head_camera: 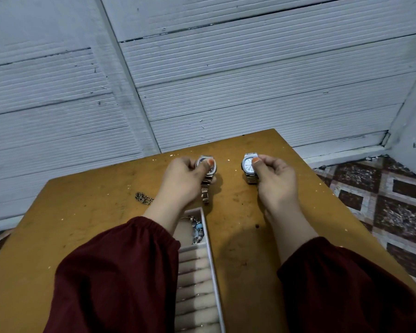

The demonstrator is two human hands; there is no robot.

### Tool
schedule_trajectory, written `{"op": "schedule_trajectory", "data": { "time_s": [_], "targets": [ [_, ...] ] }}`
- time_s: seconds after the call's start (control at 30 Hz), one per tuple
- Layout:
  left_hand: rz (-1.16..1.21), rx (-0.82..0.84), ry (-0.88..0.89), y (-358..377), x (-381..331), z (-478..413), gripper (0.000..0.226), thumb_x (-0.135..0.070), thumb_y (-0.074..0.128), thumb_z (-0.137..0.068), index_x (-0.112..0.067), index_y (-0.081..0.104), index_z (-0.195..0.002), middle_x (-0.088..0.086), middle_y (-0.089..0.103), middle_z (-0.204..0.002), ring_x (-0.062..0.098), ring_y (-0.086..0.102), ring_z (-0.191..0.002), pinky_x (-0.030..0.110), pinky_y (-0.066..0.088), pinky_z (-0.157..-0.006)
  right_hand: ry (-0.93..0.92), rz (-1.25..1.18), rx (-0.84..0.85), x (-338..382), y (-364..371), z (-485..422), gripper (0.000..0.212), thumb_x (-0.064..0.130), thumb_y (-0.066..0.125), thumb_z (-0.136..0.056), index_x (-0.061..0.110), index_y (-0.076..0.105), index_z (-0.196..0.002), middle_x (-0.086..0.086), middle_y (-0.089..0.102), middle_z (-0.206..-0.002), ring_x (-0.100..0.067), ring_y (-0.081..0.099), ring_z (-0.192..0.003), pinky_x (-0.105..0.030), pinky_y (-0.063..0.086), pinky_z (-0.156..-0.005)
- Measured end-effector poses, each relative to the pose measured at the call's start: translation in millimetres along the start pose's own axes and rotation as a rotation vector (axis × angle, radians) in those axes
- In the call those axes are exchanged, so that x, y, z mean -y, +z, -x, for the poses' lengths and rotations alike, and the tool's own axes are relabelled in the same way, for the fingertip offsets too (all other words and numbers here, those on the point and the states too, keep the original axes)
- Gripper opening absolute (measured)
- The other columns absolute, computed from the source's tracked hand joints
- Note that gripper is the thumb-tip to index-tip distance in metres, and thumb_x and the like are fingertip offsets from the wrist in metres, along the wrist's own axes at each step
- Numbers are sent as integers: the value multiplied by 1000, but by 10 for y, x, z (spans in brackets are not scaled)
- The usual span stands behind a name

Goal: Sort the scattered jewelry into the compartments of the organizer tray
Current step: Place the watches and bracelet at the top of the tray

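My left hand (181, 179) grips a rose-toned metal watch (208, 174) near the far middle of the table, thumb on its face, the strap trailing toward me. My right hand (275, 179) pinches a silver watch (248, 165) with a white dial, thumb on the case. The white organizer tray (208, 246) lies below, partly under my left sleeve. Its top compartment holds a blue-beaded bracelet (198, 230); beige ring rolls (195, 284) fill the part nearer me. A dark chain (143, 197) lies loose on the table to the left.
The brown wooden table (82, 224) is scuffed and speckled. A white ribbed wall (202, 80) stands right behind its far edge. Patterned floor tiles (382, 200) show past the table's right edge.
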State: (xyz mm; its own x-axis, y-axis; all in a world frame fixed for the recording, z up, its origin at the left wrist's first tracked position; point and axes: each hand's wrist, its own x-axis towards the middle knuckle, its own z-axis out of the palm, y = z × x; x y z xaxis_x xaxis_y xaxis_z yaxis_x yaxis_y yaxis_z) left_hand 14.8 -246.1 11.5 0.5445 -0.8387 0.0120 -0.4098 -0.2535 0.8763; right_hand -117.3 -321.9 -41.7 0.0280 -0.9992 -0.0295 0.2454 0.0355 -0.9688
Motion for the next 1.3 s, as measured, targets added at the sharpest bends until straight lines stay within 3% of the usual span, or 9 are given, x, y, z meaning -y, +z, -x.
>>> {"op": "schedule_trajectory", "data": {
  "time_s": [0.1, 0.3, 0.43, 0.53, 0.63, 0.73, 0.87, 1.03, 1.3],
  "targets": [
    [200, -36, -88, -165, -47, 133, 24, -26, 48, -99, -7, 62, -93, 4, 61, -65, 1, 52, -44, 12, 34, -38, 16, 8, 52, -13, 41, 65, 10, 13, 63, -90, 22, 61, -87, 0, 69, -84, -16, 65, -80, -39, 54, -83],
    [325, -122, -215, -542, 13, 318, 21, -28, 50, -95, -19, 63, -81, -5, 51, -63, 14, 46, -66, 32, 35, -69, 6, 28, 165, 0, 148, 182, 6, 14, 62, -90, 19, 61, -93, -5, 70, -93, -12, 64, -78, -20, 48, -66],
    [261, -74, -95, -766, 210, 465, 5, -20, 63, -88, -20, 68, -88, -7, 66, -72, 7, 57, -70, 25, 39, -67, -32, 21, 236, -15, 269, 296, 6, 12, 63, -89, 16, 62, -94, -10, 70, -93, -19, 65, -82, -26, 49, -70],
    [201, 17, -65, -892, 380, 562, 7, -16, 72, -80, -16, 70, -87, -1, 73, -76, 6, 64, -64, 19, 49, -59, -63, -18, 284, -26, 340, 420, 7, 9, 64, -89, 14, 63, -94, -14, 70, -95, -22, 65, -85, -44, 53, -84],
    [210, 20, -76, -966, 501, 645, 13, -15, 77, -74, -12, 69, -84, 1, 73, -74, 8, 65, -59, 19, 50, -50, -88, 0, 302, -10, 363, 553, 10, 12, 64, -89, 15, 63, -98, -13, 71, -98, -21, 67, -88, -47, 53, -88],
    [243, 24, -72, -984, 576, 665, 17, -11, 78, -72, -9, 68, -86, 2, 71, -73, 7, 63, -56, 17, 47, -48, -122, -40, 272, 7, 364, 654, 13, 12, 63, -89, 13, 63, -102, -8, 71, -96, -11, 67, -81, -38, 55, -82],
    [259, 54, -80, -1006, 669, 688, 14, -11, 75, -77, -17, 64, -84, 7, 71, -83, 10, 59, -56, 27, 49, -55, -166, -137, 175, 28, 452, 805, 10, 8, 61, -89, 14, 62, -97, 3, 69, -84, 6, 62, -63, -12, 49, -58],
    [225, 203, -14, -1090, 718, 685, 14, -4, 70, -81, -14, 65, -89, 9, 70, -97, 18, 64, -75, 32, 55, -73, -153, -183, 141, 47, 586, 922, 10, 10, 62, -89, 20, 61, -91, 9, 71, -79, 3, 64, -66, -12, 47, -54],
    [59, 440, -57, -1180, 714, 569, 10, -2, 67, -83, -7, 67, -91, 5, 70, -80, 13, 60, -66, 19, 52, -59, -158, -138, 169, 7, 649, 893, 13, 10, 63, -88, 22, 62, -88, 16, 70, -68, 5, 63, -64, -11, 46, -53]
  ]
}}
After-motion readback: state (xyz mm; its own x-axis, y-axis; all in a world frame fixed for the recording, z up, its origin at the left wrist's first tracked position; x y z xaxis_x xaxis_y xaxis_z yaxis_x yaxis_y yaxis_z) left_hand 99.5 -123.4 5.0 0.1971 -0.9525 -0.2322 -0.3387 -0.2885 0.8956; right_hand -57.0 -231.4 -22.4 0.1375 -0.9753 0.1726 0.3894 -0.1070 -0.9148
